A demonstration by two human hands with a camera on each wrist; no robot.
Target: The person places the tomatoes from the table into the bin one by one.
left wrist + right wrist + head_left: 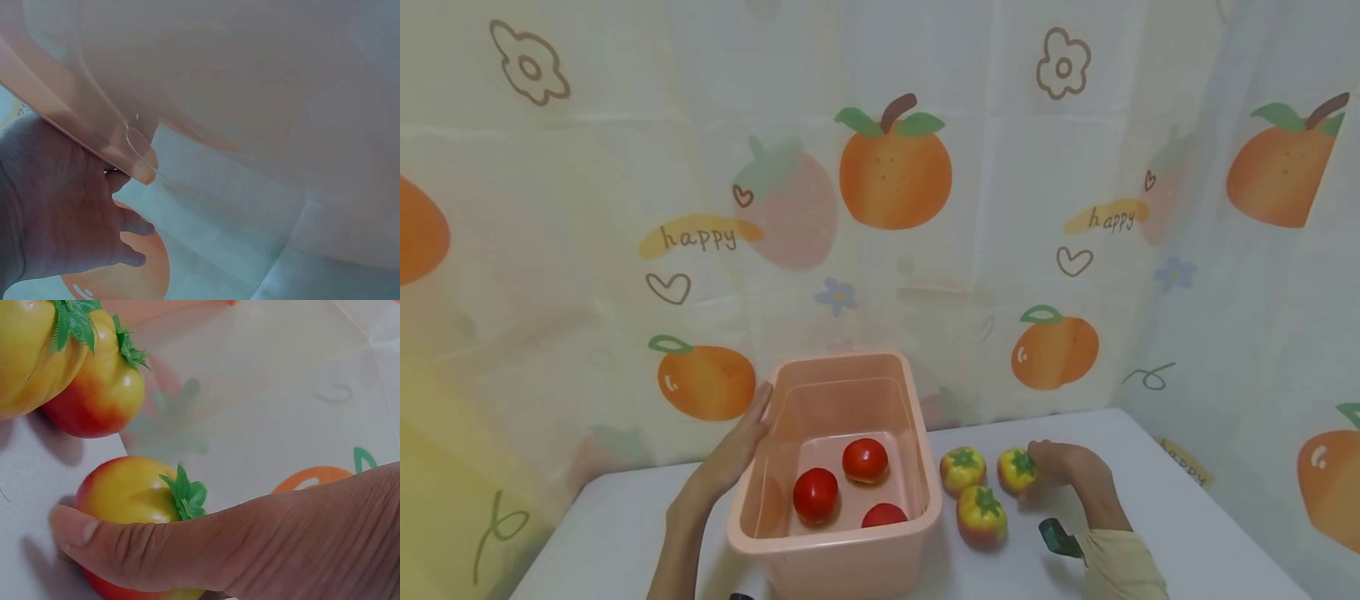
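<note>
A pink plastic bin (842, 546) stands on the table with several red tomatoes (816, 496) inside. My left hand (733, 454) rests against the outside of its left wall near the rim, fingers extended; in the left wrist view the hand (69, 200) touches the rim (94, 147). Right of the bin, my right hand (1067, 467) holds a yellow-red tomato (1017, 469) with a green leafy top. The right wrist view has the thumb (137, 553) lying across this tomato (128, 487); the other fingers are hidden. Beside it sit two similar tomatoes, one behind (962, 469) and one nearer (982, 517).
A white table (1180, 517) carries everything. Behind it hangs a pale curtain (985, 167) printed with oranges and hearts, close to the table's back edge. A dark green strap piece (1060, 537) shows at the right wrist.
</note>
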